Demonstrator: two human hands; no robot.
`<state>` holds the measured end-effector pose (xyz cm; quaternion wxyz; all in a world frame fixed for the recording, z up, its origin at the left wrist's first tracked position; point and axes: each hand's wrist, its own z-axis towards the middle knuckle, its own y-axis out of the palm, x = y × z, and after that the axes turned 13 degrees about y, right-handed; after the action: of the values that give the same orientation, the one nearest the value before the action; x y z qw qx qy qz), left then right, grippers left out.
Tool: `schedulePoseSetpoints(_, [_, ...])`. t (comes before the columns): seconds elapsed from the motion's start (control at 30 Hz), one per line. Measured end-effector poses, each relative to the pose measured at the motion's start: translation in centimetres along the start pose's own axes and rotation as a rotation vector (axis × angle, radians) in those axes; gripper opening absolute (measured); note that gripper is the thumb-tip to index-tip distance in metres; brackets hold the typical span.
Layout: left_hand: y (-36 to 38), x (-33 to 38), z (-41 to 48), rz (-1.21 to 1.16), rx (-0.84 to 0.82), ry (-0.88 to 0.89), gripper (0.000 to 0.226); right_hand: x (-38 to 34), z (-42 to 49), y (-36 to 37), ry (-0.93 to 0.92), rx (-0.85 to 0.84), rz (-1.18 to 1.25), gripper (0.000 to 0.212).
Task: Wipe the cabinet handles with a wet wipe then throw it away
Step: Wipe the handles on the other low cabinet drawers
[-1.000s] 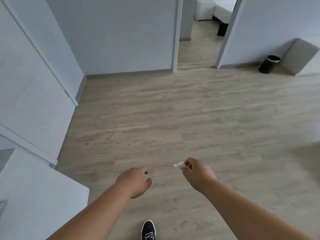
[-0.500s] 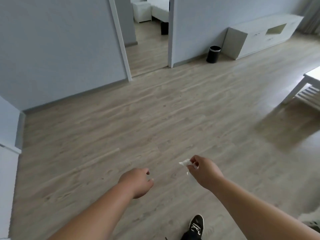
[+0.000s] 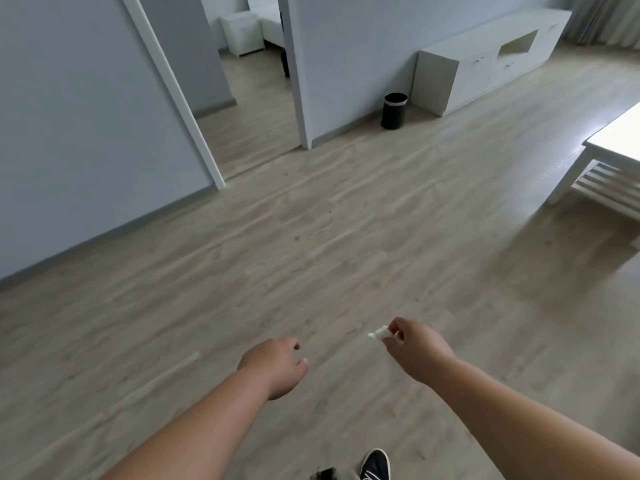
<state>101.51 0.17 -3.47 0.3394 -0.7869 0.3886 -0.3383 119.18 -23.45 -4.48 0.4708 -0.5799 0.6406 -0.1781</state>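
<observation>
My right hand (image 3: 417, 351) pinches a small crumpled white wet wipe (image 3: 379, 332) between thumb and fingertips, low over the wooden floor. Beside it, my left hand (image 3: 275, 365) hangs with loosely curled fingers and holds nothing. A black waste bin (image 3: 394, 110) stands far ahead on the floor by the wall corner. Right of the bin, a long white cabinet (image 3: 485, 60) runs along the back wall, with small handles (image 3: 479, 60) on its doors.
An open doorway (image 3: 249, 98) leads to another room at the back left. A white low table (image 3: 616, 147) with a slatted shelf juts in at the right edge. My dark shoe (image 3: 375, 465) shows at the bottom. Bare wood floor lies between me and the bin.
The view has swung to the right: the bin and the white cabinet have come closer to the centre and the table has appeared. Both hands stay in much the same pose, the wipe still pinched.
</observation>
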Motion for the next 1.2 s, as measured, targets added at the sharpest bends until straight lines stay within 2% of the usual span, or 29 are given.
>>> schedulePoseSetpoints(0.17, [-3.9,4.1,7.2,-0.051,0.068,-0.032,0.054,1.2,6.4,-4.9,0.028,0.013,0.036,0.011])
schedulePoseSetpoints(0.3, [-6.3,6.5,12.6,-0.03,0.057,-0.023,0.056,2.5,10.8,-8.0,0.062,0.045,0.069,0.013])
schedulePoseSetpoints(0.57, [-10.7,12.7,24.9,0.055,-0.012,0.175,0.057,4.0,19.3,-14.1,0.148,0.118,0.117,0.016])
schedulePoseSetpoints(0.77, [-16.4,17.9,37.5,0.106,-0.036,0.327,0.057,3.7,29.0,-20.1,0.213,0.169,0.09,0.016])
schedulePoseSetpoints(0.87, [-20.5,19.5,44.3,0.145,-0.067,0.369,0.057,2.3,34.4,-23.4,0.27,0.204,0.142,0.025])
schedulePoseSetpoints(1.2, [-31.2,23.9,61.4,0.228,-0.126,0.42,0.058,-0.5,49.6,-31.3,0.348,0.214,0.237,0.027])
